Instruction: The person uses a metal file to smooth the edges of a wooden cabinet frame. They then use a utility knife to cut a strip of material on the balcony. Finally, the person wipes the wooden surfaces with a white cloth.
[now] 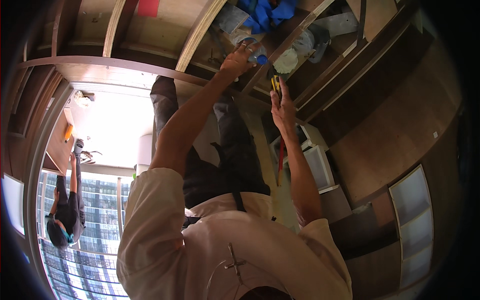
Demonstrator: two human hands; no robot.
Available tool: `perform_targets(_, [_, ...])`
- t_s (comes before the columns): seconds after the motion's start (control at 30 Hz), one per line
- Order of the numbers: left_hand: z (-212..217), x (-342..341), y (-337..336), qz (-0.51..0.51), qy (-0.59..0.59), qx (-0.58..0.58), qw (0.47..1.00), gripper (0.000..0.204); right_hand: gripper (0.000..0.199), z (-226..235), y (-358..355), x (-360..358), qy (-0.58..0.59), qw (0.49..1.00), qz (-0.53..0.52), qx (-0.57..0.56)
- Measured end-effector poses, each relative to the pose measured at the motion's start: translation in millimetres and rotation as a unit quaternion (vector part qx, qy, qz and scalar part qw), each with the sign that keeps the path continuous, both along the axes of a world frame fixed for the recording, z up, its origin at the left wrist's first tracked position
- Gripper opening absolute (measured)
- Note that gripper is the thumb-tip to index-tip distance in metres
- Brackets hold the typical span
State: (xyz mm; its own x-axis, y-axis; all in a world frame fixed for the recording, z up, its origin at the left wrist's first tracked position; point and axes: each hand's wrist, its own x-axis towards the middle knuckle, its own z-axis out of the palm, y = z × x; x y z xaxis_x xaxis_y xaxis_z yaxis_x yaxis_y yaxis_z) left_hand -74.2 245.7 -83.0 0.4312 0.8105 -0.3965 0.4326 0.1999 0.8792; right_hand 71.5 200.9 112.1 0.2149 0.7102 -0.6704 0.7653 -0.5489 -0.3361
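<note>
My left hand reaches into an open wooden compartment, its fingers closed around a clear plastic bottle with a blue cap. The cap points toward my right hand. That hand is raised by the compartment's near edge, fingers closed on a slim yellow-and-black tool that looks like a utility knife. The tool points up and away from me; I cannot make out a blade. A blue plastic bundle lies beyond the bottle. To the right of the bottle is a pale crumpled plastic bag.
Wooden dividers split the cabinet frame ahead. A grey container sits in the right compartment. White box-like units stand right of my legs. Beyond a doorway at left, another person is beside a wooden panel.
</note>
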Motion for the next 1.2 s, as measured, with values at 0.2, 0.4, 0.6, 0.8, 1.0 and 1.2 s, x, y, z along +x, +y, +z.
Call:
perform_targets(0.2, [1,-1,0,-0.002,0.038,-0.002,0.999,0.076,0.052,10,17,1,-0.026,0.988,-0.006,-0.149])
perform_targets(0.4, [2,-3,-2,-0.001,0.021,-0.015,1.000,0.078,0.055,2,6,-2,-0.004,0.997,0.034,-0.064])
perform_targets(0.6, [2,-12,0,0.000,0.030,-0.024,0.999,0.080,0.043,6,11,3,0.094,0.957,-0.264,-0.069])
perform_targets(0.8, [18,-24,10,0.003,0.039,-0.070,0.997,0.079,0.039,6,39,10,0.253,0.892,-0.373,-0.022])
perform_targets(1.0, [96,-29,-19,0.265,-0.124,-0.162,0.942,0.061,0.037,-21,27,-18,0.342,0.850,-0.398,0.038])
perform_targets(1.2, [159,-9,-41,0.365,-0.225,-0.401,0.810,0.063,0.029,-45,17,-61,0.284,0.893,-0.322,0.135])
